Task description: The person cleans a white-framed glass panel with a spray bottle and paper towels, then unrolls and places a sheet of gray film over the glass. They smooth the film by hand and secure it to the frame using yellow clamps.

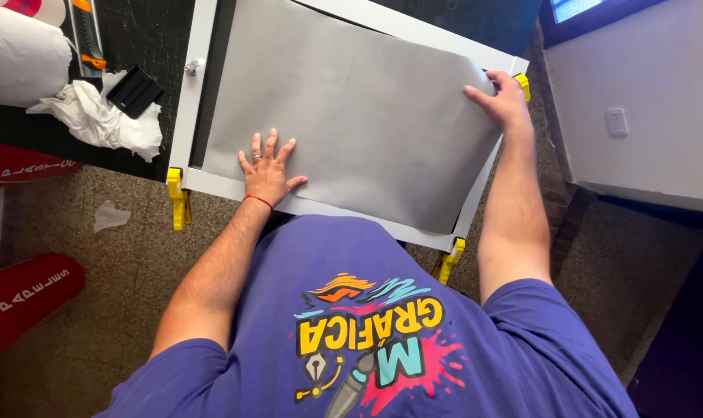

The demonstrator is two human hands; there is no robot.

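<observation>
A large grey sheet (359, 108) lies over a white rectangular panel (187, 93) on a dark worktable. My left hand (267, 167) presses flat on the sheet's near left corner, fingers spread, a ring and a red wristband showing. My right hand (503, 99) grips the sheet's right edge near the far right corner, where that edge curls up off the panel. Yellow clamps (179, 198) hold the panel at its near left, near right (449, 262) and far right (524, 83) corners.
Crumpled white paper (96, 116), a black block (134, 90) and an orange-and-black utility knife (86, 31) lie on the table's left. A white roll (18, 54) sits at far left. Red rolls (22, 294) rest on the speckled floor. A white wall with a socket (616, 121) stands right.
</observation>
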